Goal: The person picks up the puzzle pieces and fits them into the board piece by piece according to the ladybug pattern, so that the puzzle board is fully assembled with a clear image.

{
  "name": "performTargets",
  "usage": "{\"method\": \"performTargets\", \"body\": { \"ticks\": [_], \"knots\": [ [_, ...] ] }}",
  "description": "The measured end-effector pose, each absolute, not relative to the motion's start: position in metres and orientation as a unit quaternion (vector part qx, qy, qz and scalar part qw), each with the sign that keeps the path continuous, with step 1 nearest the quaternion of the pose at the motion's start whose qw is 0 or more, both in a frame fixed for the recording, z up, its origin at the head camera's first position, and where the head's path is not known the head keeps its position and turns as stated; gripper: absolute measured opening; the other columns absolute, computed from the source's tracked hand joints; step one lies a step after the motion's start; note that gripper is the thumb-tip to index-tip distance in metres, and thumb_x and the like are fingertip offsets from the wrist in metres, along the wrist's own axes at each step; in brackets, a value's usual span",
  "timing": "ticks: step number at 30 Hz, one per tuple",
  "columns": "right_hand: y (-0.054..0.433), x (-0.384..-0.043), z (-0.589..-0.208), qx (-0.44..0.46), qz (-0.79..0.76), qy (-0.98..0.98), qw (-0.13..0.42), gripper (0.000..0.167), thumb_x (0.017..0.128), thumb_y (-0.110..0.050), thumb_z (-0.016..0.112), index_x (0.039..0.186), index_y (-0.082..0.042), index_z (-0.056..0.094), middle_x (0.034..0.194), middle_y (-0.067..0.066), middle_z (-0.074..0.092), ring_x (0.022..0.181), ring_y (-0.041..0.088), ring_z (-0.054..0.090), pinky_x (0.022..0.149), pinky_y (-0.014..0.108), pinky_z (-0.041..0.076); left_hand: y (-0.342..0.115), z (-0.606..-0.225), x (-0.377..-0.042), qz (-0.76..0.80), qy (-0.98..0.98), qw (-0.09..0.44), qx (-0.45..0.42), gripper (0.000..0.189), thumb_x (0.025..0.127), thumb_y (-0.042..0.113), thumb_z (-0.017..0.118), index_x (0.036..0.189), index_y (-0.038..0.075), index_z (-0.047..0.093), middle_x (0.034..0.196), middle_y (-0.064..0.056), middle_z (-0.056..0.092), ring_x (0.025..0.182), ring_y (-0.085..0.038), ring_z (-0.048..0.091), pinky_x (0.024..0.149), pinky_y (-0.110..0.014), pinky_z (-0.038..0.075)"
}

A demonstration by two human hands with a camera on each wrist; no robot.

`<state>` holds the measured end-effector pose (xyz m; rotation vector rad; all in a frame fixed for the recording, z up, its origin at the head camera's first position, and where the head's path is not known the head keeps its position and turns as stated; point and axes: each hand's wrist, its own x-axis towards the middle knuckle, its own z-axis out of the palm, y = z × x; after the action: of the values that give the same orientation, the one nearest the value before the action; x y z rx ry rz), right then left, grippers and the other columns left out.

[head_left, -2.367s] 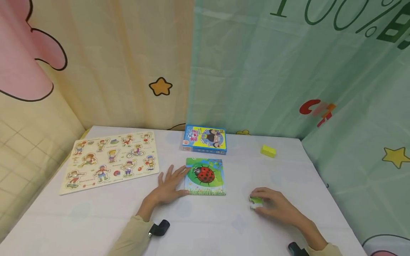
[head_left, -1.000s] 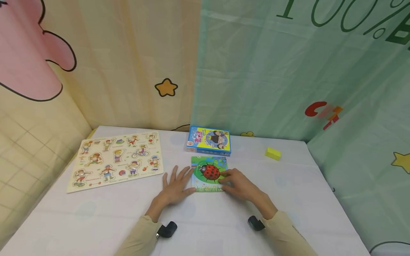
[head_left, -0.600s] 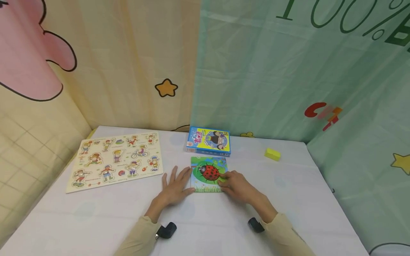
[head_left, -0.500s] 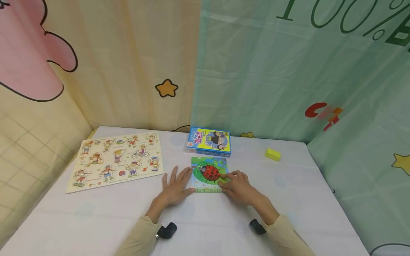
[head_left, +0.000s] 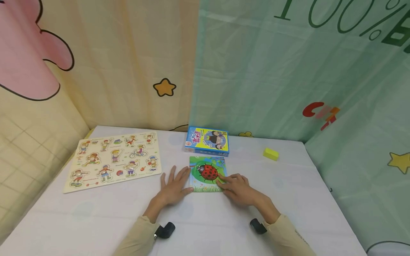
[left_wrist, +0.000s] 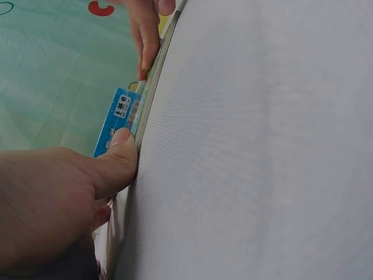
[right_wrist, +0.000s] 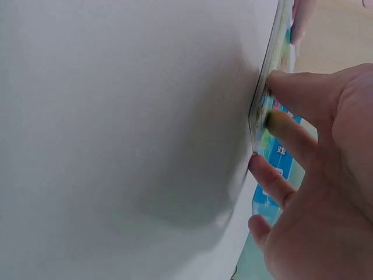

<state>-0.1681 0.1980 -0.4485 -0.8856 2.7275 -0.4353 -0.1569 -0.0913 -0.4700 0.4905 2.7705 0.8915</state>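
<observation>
A square ladybug jigsaw puzzle point(head_left: 208, 174) lies flat on the white table in front of the person. The left hand point(head_left: 174, 190), fingers spread, rests on the table with index finger and thumb touching the puzzle's left edge. In the left wrist view, the left thumb point(left_wrist: 116, 166) lies along that edge. The right hand point(head_left: 240, 190) presses the puzzle's right side with thumb and index finger, partly covering it. From the right wrist view, the right thumb point(right_wrist: 297, 90) and index finger touch the puzzle's face, while another fingertip is by its corner.
A blue and yellow box point(head_left: 207, 141) lies just behind the puzzle. To the left is a wooden board point(head_left: 112, 161) with several pictures of children. A yellow block point(head_left: 271, 154) sits at the back right. Printed curtains point(head_left: 250, 78) hang behind the table.
Earlier the right hand held a green and white puzzle piece off to the right. It moved left to the puzzle and presses there, no loose piece showing. The left hand stays at the edge.
</observation>
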Motion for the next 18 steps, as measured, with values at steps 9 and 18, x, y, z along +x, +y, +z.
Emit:
{"method": "performTargets", "body": {
  "ticks": [9, 18],
  "knots": [
    [0.198, -0.162, -0.441, -0.303, -0.161, 0.925, 0.165, 0.05, 0.103, -0.017, 0.053, 0.152, -0.011, 0.044, 0.163, 0.012, 0.031, 0.14, 0.046, 0.033, 0.109, 0.072, 0.023, -0.091, -0.47, -0.159, 0.306, 0.934, 0.092, 0.163, 0.068, 0.102, 0.029, 0.056, 0.159, 0.007, 0.026, 0.167, -0.012, 0.021, 0.153, -0.047, -0.003, 0.115, -0.071, -0.007],
    [0.219, -0.157, -0.452, -0.31, -0.202, 0.918, 0.142, 0.044, 0.103, -0.018, 0.055, 0.145, -0.006, 0.053, 0.159, 0.012, 0.039, 0.145, 0.04, 0.036, 0.115, 0.058, 0.035, -0.088, -0.477, -0.157, 0.302, 0.934, 0.098, 0.165, 0.065, 0.101, 0.031, 0.057, 0.157, 0.011, 0.032, 0.166, -0.01, 0.023, 0.153, -0.046, 0.0, 0.116, -0.072, -0.004]
  ]
}}
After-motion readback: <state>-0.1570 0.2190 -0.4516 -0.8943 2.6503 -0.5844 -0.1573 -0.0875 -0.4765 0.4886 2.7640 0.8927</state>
